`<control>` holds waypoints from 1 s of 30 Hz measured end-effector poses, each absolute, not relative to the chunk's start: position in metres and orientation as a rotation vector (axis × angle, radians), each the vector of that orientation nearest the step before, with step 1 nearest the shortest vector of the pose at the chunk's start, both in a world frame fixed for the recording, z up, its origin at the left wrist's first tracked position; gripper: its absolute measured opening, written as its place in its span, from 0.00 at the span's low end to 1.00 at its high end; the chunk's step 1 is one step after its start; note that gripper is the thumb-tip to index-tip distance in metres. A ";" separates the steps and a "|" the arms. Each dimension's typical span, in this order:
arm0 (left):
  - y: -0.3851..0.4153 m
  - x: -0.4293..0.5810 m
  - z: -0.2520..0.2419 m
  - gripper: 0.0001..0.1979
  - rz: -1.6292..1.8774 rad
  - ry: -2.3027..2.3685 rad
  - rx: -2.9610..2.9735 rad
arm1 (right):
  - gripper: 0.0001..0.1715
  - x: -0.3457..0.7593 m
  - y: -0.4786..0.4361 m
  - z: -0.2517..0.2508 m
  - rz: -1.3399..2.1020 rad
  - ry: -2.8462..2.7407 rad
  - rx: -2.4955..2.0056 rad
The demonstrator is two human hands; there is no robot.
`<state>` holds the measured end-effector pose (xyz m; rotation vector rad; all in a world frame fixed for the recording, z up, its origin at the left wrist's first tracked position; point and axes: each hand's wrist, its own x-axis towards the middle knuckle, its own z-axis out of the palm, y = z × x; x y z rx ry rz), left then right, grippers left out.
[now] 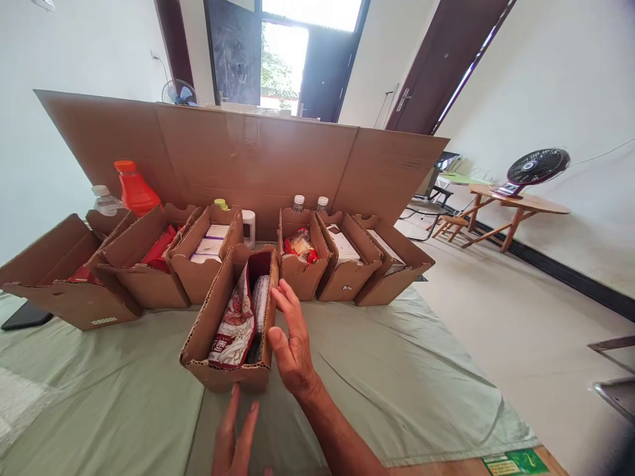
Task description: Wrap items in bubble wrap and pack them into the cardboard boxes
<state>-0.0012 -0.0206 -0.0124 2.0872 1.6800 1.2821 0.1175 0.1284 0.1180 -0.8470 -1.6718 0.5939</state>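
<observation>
A narrow cardboard box stands in front of the row, open at the top. Inside it are a dark red and white printed packet and something wrapped in clear plastic. My right hand is against the box's right side, thumb and fingers apart, holding nothing. Below the box's front end is my left hand, fingers stretched toward the cardboard, with a fingertip at or very near its lower front edge. The lower part of this hand is cut off by the frame.
More cardboard boxes with goods stand behind, left and right. A tall cardboard panel rises behind them, with an orange bottle before it. Pale green cloth covers the table. A black flat object lies far left.
</observation>
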 end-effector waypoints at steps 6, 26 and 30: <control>0.000 0.019 0.008 0.49 1.222 1.584 2.069 | 0.33 0.125 0.147 0.113 0.721 -1.596 -0.829; 0.166 0.008 0.051 0.37 1.034 1.435 1.938 | 0.25 0.140 0.163 0.026 0.720 -1.360 -1.200; 0.166 0.008 0.059 0.36 0.989 1.429 1.904 | 0.21 0.138 0.161 0.038 0.692 -1.401 -1.196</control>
